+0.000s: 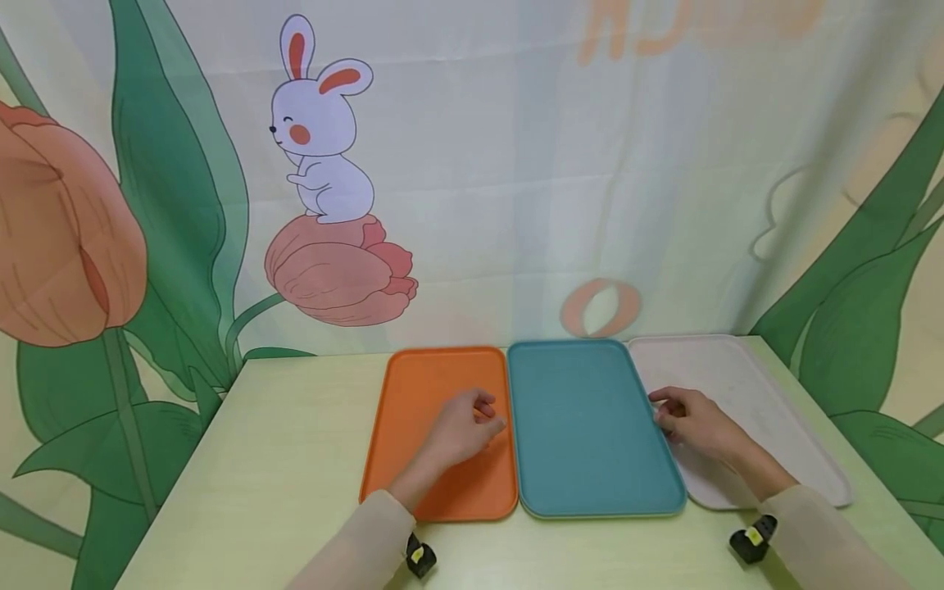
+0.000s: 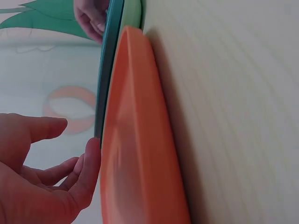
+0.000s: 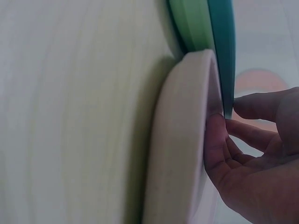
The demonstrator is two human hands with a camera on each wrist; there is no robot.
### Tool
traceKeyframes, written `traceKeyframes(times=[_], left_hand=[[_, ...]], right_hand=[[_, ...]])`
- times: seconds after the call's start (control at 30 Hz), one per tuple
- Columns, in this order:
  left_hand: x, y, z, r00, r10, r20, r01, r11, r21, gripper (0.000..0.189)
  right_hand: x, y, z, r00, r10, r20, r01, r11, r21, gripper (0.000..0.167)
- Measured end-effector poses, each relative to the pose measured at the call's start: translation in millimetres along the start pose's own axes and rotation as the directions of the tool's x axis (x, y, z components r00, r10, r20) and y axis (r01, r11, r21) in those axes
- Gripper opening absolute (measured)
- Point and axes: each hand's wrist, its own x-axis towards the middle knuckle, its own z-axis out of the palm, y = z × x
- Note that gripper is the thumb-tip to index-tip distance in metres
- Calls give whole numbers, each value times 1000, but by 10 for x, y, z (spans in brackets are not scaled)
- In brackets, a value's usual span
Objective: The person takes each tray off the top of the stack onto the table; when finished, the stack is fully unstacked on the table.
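Note:
A teal tray (image 1: 590,430) lies between an orange tray (image 1: 413,393) and an off-white tray (image 1: 737,410). My left hand (image 1: 463,428) hovers above the orange tray, fingers loosely bent with nothing between them; its thumb points toward the teal tray's left edge. In the left wrist view, thumb and forefinger stand apart. At the teal tray's right edge is my right hand (image 1: 693,419), its fingertips touching or nearly touching the rim. The right wrist view shows fingers (image 3: 216,140) low beside the off-white tray's rim. Whether they press on the teal rim I cannot tell.
All three trays rest side by side on a pale wooden table (image 1: 280,459). Light green (image 3: 194,23) shows beneath the teal rim. Behind the table hangs a curtain (image 1: 472,164) printed with a rabbit and tulips. Each wrist carries a small black camera (image 1: 420,557).

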Motion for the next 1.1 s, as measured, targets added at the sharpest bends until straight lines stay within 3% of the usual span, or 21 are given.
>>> traceKeyframes(times=[0.3, 0.6, 0.87, 1.1], left_hand=[[168, 89, 169, 994, -99, 45, 103, 990, -94, 42], [208, 100, 257, 989, -144, 16, 145, 981, -129, 38], [253, 44, 346, 987, -163, -17, 161, 983, -89, 41], [288, 31, 357, 990, -139, -32, 139, 990, -10, 38]], right_hand=[[0, -26, -3, 1000, -11, -3, 11, 1000, -6, 38], [7, -21, -16, 1000, -11, 3, 11, 1000, 5, 38], [18, 7, -21, 1000, -7, 3, 7, 1000, 7, 39], [27, 20, -3, 1000, -2, 2, 2, 1000, 11, 39]])
